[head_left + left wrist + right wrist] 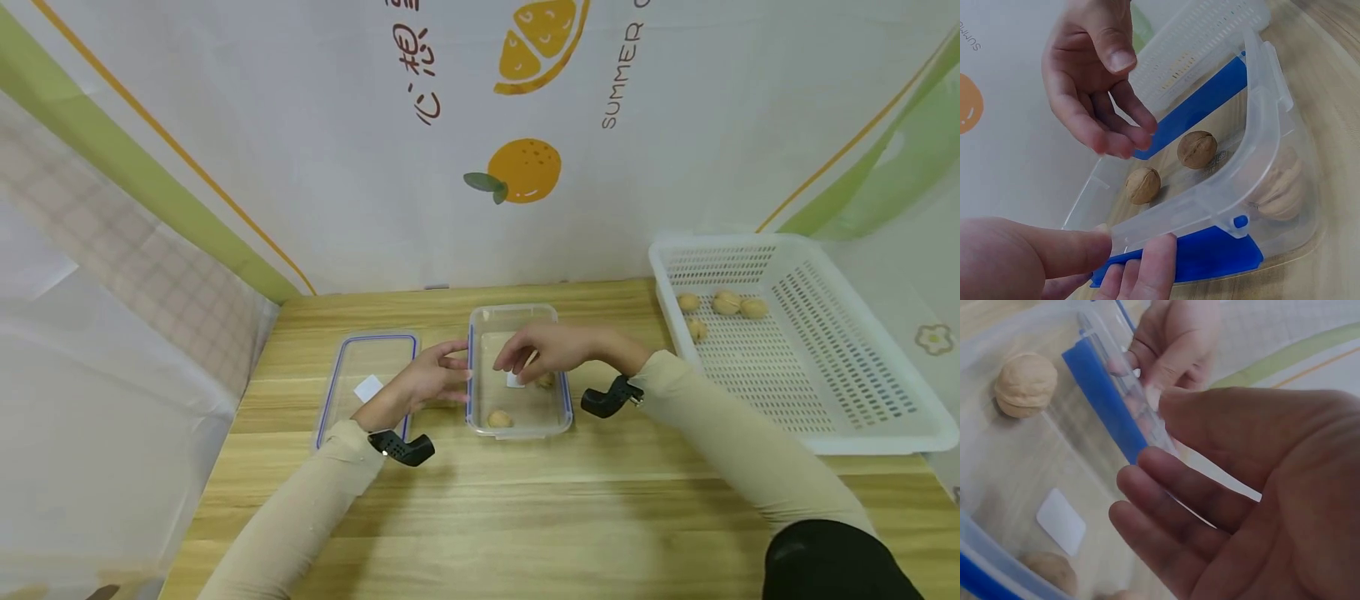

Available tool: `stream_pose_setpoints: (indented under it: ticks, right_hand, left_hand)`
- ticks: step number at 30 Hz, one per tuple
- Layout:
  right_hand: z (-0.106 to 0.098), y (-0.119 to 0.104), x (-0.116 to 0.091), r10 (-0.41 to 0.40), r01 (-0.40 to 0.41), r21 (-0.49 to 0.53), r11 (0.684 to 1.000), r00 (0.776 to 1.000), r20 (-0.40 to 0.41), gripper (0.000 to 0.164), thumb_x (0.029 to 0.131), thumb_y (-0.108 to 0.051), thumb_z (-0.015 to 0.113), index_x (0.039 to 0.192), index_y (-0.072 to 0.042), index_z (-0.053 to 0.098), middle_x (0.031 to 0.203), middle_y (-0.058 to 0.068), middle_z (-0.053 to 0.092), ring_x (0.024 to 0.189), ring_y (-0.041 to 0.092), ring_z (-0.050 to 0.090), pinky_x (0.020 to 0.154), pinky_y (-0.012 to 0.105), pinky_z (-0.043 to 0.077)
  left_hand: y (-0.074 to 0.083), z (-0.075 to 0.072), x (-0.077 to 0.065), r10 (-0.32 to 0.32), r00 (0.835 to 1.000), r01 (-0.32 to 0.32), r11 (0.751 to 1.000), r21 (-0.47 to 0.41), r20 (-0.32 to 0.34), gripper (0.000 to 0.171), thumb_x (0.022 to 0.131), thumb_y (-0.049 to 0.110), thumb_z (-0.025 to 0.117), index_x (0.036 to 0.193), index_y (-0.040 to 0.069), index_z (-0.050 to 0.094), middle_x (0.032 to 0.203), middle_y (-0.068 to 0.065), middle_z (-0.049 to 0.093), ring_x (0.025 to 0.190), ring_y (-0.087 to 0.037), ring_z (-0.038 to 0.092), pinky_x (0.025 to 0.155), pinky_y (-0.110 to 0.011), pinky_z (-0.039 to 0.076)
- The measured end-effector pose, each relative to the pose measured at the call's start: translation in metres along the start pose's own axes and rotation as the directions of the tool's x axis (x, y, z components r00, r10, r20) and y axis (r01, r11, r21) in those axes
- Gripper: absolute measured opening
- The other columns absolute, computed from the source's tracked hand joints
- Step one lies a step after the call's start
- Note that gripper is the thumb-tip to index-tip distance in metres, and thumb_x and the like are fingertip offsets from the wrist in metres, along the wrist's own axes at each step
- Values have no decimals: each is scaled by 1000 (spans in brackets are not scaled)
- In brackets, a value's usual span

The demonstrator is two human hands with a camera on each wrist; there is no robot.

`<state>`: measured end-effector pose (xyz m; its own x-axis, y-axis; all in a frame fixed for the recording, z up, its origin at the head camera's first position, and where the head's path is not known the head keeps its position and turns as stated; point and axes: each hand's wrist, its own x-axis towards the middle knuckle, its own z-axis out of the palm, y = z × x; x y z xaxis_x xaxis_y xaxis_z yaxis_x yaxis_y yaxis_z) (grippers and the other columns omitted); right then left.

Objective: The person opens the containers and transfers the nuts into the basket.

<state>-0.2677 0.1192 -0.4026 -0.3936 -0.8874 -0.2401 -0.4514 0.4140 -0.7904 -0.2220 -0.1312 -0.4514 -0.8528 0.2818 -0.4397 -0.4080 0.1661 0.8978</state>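
Observation:
A clear plastic food container (517,429) with blue side clips stands on the table. My left hand (435,377) holds its left wall, thumb at the rim and fingers against the blue clip (1216,259). Over the container hovers my right hand (551,346), fingers loosely bent, with nothing between them in the left wrist view. Inside lie walnuts: one walnut (499,418) near the front, another walnut (545,380) partly hidden under the right hand, and a third walnut (1143,185) in the left wrist view. A small white label (1061,522) shows at the container's bottom.
Left of the container lies a clear lid (382,350) with a blue seal and a white square label (368,388); my left forearm crosses it. At the right stands a white perforated basket (817,367) with several walnuts (726,302) in its far left corner. A printed cloth (360,183) hangs behind.

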Motion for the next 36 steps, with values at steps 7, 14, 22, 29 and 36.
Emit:
stream_pose_setpoints:
  ticks: [7,14,22,29,36]
  right_hand:
    - [11,11,12,-11,9,18,1000,998,63,35,94,5,66,130,6,64,126,21,66,115,34,64,98,27,57]
    - [18,16,23,40,-52,71,996,988,152,38,94,6,64,132,4,63,129,20,64,118,31,62,100,28,55]
    - [30,19,36,76,-93,59,994,968,240,39,95,1,68,134,-3,63,130,10,65,118,19,61,104,29,53]
    - [35,22,41,38,-69,93,993,954,298,41,94,4,69,134,0,62,128,7,67,109,11,62,99,23,54]
    - [36,22,43,7,-47,106,993,937,350,43,90,11,68,132,3,63,109,5,67,92,8,58,87,19,54]
  left_hand:
    - [-2,-1,1,6,1000,-7,1000,4,7,64,100,-7,58,157,2,32,129,-24,48,99,-26,60,78,-38,67]
    - [-2,-1,0,9,1000,-10,1000,6,13,64,100,-7,57,158,2,32,131,-25,47,98,-26,61,80,-39,66]
    - [-2,0,-1,4,1000,-4,1000,7,17,63,101,-6,56,158,3,32,132,-25,47,99,-27,61,82,-38,66]
    - [0,-1,-2,2,1000,-2,1000,8,19,64,101,-7,56,158,3,31,132,-25,46,100,-29,61,80,-35,66]
    - [-1,-1,0,5,1000,-5,1000,11,21,64,101,-6,56,158,3,31,133,-26,46,100,-29,62,80,-36,66]
